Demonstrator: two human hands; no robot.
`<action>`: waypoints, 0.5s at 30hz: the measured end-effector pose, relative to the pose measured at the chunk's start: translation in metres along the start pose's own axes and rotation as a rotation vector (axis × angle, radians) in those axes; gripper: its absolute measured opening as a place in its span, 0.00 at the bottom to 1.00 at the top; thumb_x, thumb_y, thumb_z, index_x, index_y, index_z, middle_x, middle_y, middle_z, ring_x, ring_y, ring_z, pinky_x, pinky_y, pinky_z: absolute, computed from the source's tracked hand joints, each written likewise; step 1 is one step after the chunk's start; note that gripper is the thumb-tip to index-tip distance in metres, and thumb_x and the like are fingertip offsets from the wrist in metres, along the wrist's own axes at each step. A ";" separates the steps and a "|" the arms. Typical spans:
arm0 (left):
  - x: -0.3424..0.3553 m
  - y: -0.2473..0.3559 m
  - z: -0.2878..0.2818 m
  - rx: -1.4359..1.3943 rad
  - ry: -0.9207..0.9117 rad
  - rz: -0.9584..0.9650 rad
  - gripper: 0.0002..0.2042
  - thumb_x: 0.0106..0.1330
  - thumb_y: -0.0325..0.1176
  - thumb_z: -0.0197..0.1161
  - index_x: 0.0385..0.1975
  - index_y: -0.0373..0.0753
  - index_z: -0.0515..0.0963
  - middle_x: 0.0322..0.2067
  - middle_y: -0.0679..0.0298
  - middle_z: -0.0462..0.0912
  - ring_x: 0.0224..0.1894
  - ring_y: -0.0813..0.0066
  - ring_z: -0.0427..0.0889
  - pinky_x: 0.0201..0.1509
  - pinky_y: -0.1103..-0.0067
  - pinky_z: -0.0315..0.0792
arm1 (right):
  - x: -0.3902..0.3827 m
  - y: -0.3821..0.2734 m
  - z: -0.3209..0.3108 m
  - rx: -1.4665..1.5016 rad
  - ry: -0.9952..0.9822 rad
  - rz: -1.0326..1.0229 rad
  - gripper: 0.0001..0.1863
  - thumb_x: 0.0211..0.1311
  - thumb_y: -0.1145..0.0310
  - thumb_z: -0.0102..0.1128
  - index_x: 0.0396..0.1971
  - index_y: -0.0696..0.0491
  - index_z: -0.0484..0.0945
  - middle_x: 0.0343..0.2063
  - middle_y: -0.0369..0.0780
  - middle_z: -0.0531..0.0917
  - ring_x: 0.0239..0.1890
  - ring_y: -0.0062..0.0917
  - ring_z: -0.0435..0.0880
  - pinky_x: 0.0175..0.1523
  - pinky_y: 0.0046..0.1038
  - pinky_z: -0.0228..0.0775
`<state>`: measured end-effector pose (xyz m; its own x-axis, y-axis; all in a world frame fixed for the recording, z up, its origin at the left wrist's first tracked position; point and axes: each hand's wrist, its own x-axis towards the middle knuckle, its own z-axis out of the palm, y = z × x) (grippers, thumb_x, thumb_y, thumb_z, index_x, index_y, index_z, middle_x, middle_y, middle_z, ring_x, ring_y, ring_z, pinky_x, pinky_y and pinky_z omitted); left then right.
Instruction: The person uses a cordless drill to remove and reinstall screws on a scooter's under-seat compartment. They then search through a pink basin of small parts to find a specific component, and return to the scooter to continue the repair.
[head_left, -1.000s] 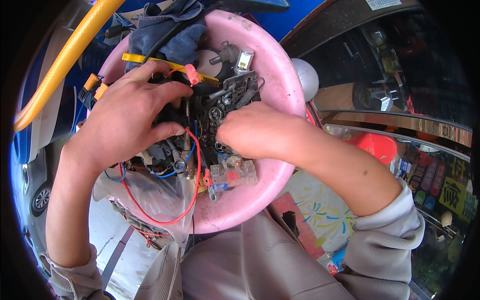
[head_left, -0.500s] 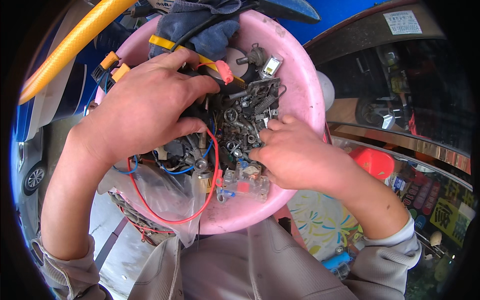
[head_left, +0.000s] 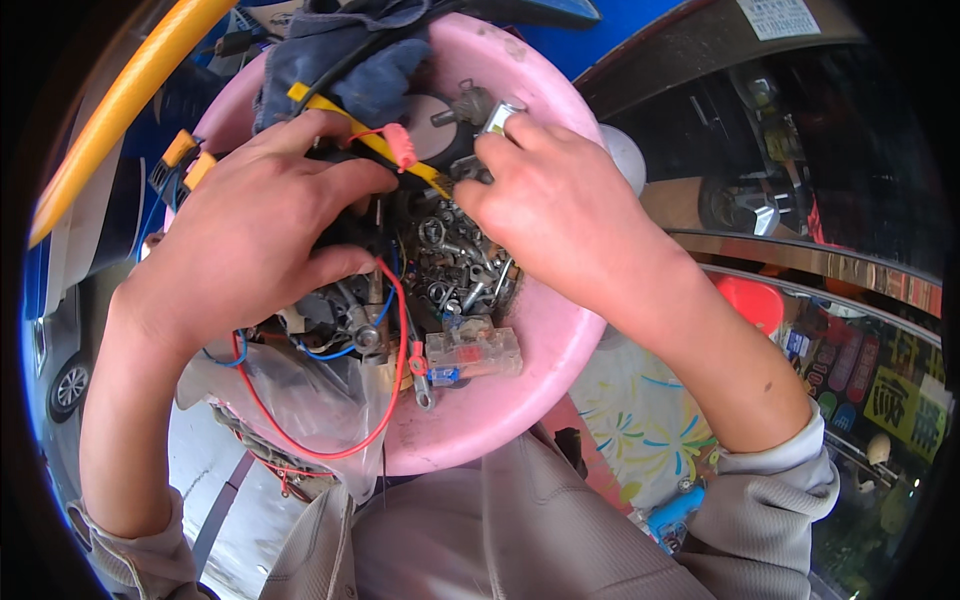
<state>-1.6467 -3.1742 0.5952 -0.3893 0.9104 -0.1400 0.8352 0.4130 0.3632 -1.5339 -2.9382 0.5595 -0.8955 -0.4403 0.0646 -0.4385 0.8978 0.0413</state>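
Note:
A round pink plastic basin [head_left: 565,340] in front of me holds a heap of small metal hardware [head_left: 450,255]. My left hand [head_left: 265,215] lies over its left part, thumb and index finger apart above dark clutter; its other fingertips are partly hidden. Bent fingers of my right hand [head_left: 560,185] reach into the upper right of the heap, close to a small shiny metal-framed part [head_left: 500,117]. What they grip is covered by the hand. Between the hands runs a yellow strip [head_left: 375,142], with a red connector [head_left: 400,147] on it. A red wire [head_left: 402,350] loops below my left hand.
A dark blue cloth [head_left: 340,65] hangs over the basin's far side. Near its front lie a clear plastic block [head_left: 475,352] and a clear bag [head_left: 310,385]. A yellow hose [head_left: 130,110] crosses at far left; a glass-fronted cabinet [head_left: 790,190] stands at right.
My right hand has moved up and left from the right side of the heap to its upper right, uncovering the hardware there. My left hand keeps its place over the clutter. The view has shifted slightly.

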 end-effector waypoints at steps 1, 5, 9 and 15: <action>0.001 0.001 0.000 0.013 -0.006 0.003 0.29 0.52 0.34 0.80 0.58 0.43 0.83 0.61 0.53 0.77 0.63 0.51 0.77 0.68 0.63 0.72 | 0.002 0.000 -0.003 0.033 0.028 0.031 0.05 0.53 0.70 0.64 0.29 0.52 0.87 0.31 0.38 0.82 0.42 0.32 0.84 0.45 0.34 0.79; 0.006 0.005 0.002 0.044 -0.038 -0.015 0.30 0.52 0.33 0.80 0.59 0.42 0.82 0.55 0.58 0.83 0.67 0.53 0.74 0.70 0.62 0.70 | 0.006 -0.013 -0.005 0.407 -0.381 0.041 0.04 0.52 0.75 0.64 0.27 0.56 0.86 0.28 0.47 0.87 0.35 0.43 0.90 0.39 0.42 0.83; 0.008 0.004 -0.001 0.053 -0.058 -0.008 0.31 0.52 0.33 0.80 0.60 0.40 0.81 0.46 0.64 0.89 0.68 0.55 0.72 0.72 0.63 0.68 | 0.007 -0.033 0.023 0.467 -0.529 0.000 0.07 0.54 0.72 0.63 0.27 0.55 0.89 0.26 0.47 0.89 0.34 0.43 0.91 0.36 0.44 0.83; 0.002 0.001 -0.002 0.024 -0.026 -0.004 0.30 0.52 0.34 0.80 0.59 0.41 0.82 0.52 0.58 0.85 0.66 0.52 0.75 0.70 0.63 0.70 | 0.000 -0.027 0.008 0.361 -0.712 -0.023 0.08 0.56 0.71 0.62 0.25 0.54 0.89 0.28 0.46 0.90 0.34 0.42 0.92 0.38 0.43 0.83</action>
<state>-1.6477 -3.1717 0.5969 -0.3823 0.9091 -0.1653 0.8431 0.4164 0.3403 -1.5227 -2.9619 0.5506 -0.6659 -0.4566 -0.5900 -0.3455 0.8897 -0.2985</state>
